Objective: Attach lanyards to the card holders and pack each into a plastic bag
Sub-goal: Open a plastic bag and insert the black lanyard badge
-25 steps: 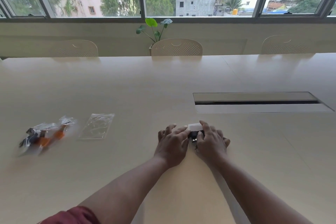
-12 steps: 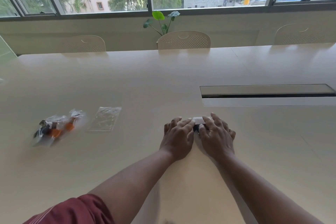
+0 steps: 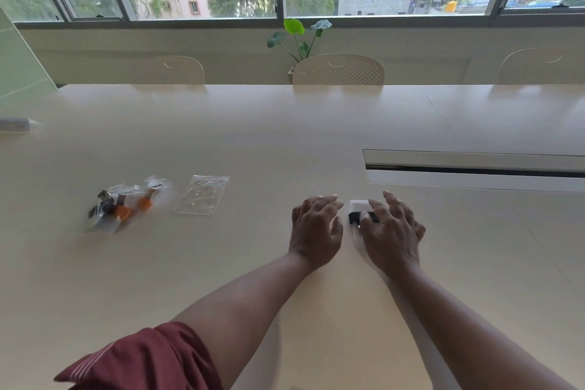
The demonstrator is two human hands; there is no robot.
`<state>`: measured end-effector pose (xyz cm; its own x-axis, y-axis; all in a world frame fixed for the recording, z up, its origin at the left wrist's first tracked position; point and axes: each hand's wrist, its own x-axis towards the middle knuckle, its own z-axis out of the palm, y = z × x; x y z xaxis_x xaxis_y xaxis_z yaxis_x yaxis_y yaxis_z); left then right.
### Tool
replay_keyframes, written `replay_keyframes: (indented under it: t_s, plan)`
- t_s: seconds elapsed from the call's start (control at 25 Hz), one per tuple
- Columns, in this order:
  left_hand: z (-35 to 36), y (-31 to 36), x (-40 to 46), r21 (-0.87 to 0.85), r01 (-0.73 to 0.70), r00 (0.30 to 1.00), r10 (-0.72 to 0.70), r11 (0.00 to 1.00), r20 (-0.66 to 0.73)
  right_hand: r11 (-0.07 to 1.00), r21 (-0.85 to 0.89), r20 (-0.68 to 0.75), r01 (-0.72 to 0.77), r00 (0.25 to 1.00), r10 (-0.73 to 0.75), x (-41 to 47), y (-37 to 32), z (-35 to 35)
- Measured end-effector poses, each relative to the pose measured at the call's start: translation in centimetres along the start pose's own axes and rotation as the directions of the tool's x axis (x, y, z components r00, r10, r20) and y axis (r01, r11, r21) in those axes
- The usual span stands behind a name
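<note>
At centre right of the frame, the right hand (image 3: 391,231) lay on a white card holder (image 3: 359,206) with a black clip, its fingers spread flat. The left hand (image 3: 316,228) rested just beside it on the table (image 3: 285,136), fingers relaxed and holding nothing. At left lay 1 empty plastic bag (image 3: 202,195) and blurred packed bags (image 3: 126,204).

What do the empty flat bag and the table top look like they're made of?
The empty flat bag looks like thin clear plastic film: the table colour shows through it and its crinkles catch glossy highlights. The table top looks like pale laminate or coated board with a smooth satin finish, softly mirroring the chairs and window; solid wood cannot be ruled out.
</note>
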<state>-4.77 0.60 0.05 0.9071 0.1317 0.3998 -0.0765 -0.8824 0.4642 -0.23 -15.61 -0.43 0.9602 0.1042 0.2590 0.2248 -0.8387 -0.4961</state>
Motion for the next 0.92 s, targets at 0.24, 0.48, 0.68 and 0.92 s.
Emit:
replay_keyframes:
  t_s: [0.24,0.48,0.68,0.92]
  plan:
    - [-4.8,-5.4,0.1,0.075,0.175,0.983,-0.171,0.982,-0.066,0.973,-0.189,-0.150,0.130,0.976,-0.160,-1.3,-2.1,0.0]
    - [-9.6,-13.3,-2.5,0.194,0.305,0.952,-0.305,0.932,-0.033,0.955,-0.014,-0.054,0.295,0.954,-0.296,-2.3,-11.0,3.5]
    - [-13.0,-19.4,-3.0,0.300,0.326,0.925,-0.368,0.896,0.095,0.937,0.197,0.148,0.289,0.936,-0.319,-2.1,-16.5,7.6]
    - [-14.2,-23.7,-2.2,0.310,0.329,0.900,-0.396,0.892,0.183,0.951,0.195,0.206,0.241,0.938,-0.280,-2.5,-20.5,11.0]
